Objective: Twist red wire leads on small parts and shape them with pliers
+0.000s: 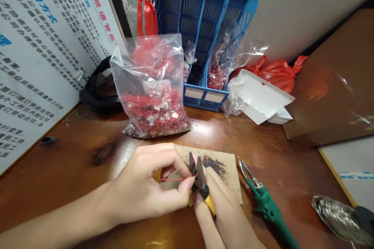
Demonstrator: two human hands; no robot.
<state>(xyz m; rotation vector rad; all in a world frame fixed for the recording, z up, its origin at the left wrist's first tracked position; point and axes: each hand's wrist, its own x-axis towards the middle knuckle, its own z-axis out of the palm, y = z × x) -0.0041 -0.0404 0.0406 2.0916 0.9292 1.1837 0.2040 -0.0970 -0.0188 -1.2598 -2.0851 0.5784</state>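
Observation:
Between the thumb and index finger of my left hand point(154, 183) is a thin red wire point(173, 179), its loose end pointing left. My right hand point(222, 206) is wrapped round pliers point(201, 179) with dark jaws and yellow handles. The jaws point away from me and stand a little apart, with the wire's right part at them. Whether they touch the wire is hidden by my fingertips. Both hands are over a piece of cardboard point(236, 190) with dark smudges. A clear bag point(154, 101) full of red wires with metal ends stands just beyond my left hand.
A green soldering iron point(270, 206) lies to the right, near a coil of solder wire point(339, 218). Behind are a blue file rack point(204, 103), a white box point(263, 93) and red plastic bags point(280, 74). A large brown carton point(333, 81) borders the right side.

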